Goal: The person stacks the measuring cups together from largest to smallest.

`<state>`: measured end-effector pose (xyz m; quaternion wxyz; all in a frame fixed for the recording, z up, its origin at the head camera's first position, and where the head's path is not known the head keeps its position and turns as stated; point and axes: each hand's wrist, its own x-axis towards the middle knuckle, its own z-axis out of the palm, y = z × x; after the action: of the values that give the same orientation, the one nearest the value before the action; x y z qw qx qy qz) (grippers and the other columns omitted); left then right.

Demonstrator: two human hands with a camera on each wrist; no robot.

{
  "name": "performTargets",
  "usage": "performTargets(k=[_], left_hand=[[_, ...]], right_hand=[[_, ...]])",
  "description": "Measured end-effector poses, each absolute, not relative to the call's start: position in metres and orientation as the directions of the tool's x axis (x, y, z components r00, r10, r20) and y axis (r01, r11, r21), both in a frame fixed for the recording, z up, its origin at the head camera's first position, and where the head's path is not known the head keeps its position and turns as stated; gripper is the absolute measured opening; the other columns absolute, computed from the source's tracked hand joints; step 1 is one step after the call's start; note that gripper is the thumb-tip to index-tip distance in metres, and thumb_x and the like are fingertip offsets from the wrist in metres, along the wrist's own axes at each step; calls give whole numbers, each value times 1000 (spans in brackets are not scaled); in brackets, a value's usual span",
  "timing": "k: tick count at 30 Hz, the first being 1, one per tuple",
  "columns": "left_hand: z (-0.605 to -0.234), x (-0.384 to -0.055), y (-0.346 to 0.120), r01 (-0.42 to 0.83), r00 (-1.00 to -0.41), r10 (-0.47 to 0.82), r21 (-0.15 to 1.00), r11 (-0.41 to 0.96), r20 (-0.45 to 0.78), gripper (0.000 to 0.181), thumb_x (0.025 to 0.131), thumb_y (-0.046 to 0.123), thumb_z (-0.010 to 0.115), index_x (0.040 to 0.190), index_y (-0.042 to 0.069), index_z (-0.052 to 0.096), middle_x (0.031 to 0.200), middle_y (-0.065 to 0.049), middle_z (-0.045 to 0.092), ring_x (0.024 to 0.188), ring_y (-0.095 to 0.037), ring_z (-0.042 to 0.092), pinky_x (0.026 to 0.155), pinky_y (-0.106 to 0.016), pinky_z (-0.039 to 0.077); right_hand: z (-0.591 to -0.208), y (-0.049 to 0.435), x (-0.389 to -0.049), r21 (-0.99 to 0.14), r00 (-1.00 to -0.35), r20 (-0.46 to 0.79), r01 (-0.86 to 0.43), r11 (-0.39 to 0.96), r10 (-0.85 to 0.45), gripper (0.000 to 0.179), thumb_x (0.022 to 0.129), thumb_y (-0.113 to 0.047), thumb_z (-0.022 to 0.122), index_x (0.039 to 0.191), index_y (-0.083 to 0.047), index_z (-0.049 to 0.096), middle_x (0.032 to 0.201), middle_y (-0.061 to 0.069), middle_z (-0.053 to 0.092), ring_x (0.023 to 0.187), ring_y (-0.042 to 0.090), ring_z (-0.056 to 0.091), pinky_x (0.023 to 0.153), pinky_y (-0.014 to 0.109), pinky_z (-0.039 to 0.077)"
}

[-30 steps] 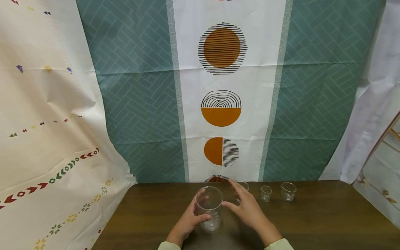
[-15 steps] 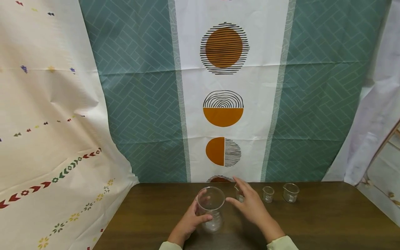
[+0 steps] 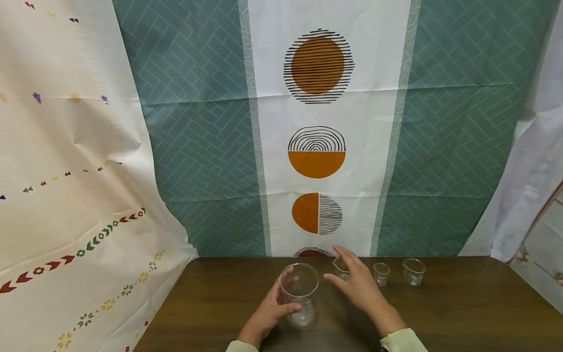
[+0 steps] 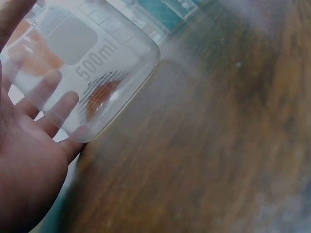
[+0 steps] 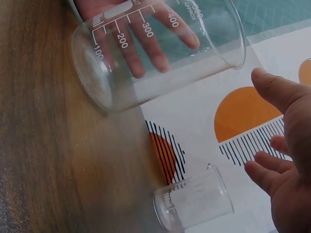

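A large clear glass beaker (image 3: pixel 303 305), marked 500ml in the left wrist view, stands upright on the table. My left hand (image 3: pixel 271 309) holds it from the left, with the thumb on the near side and fingers round the far side. To its right my right hand (image 3: pixel 362 288) hovers with fingers spread and nothing in them, apart from the glass. Behind the right hand a smaller beaker (image 5: pixel 197 204) is partly hidden in the head view.
A tiny beaker (image 3: pixel 381 276) and a wider small beaker (image 3: pixel 414 274) stand toward the back right of the brown wooden table (image 3: pixel 220 293). A patterned cloth (image 3: pixel 211 146) hangs behind the table's back edge.
My right hand has drawn a little away from the large beaker, to the right. The left hand keeps its hold. The head view has shifted slightly.
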<state>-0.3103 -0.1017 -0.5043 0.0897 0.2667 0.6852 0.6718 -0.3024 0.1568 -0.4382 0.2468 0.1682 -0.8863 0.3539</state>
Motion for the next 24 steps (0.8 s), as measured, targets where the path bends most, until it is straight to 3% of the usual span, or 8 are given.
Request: performTargets(k=[13,21,24], left_hand=[[-504,-310,-102,251,-842,487,968,-29,233,85,86,22,74,152,26,21,153,-16,37,143,-35,33,112,-45,33],[-503,-311,-102,227,-850,479,973,-41,219,85,85,17,75,152,25,23,154,-17,36,144,-35,31,105,-29,39],[-503,-311,-102,221,-852,478,974,-43,214,85,85,16,75,152,26,23,154,-17,36,144,-36,31,105,-30,40]], right_hand=[[-441,161,-311,-533,-808,572,-494,687,-137,78,77,-38,80,143,-18,46,143,12,50,100,29,68,88,46,53],[-440,164,-316,-529,-806,577,-491,693,-131,77,77,-36,81,143,-17,46,143,15,50,100,32,68,87,46,54],[-440,164,-317,-534,-814,567,-483,694,-130,77,77,-37,80,143,-17,46,143,15,49,100,33,68,87,48,53]])
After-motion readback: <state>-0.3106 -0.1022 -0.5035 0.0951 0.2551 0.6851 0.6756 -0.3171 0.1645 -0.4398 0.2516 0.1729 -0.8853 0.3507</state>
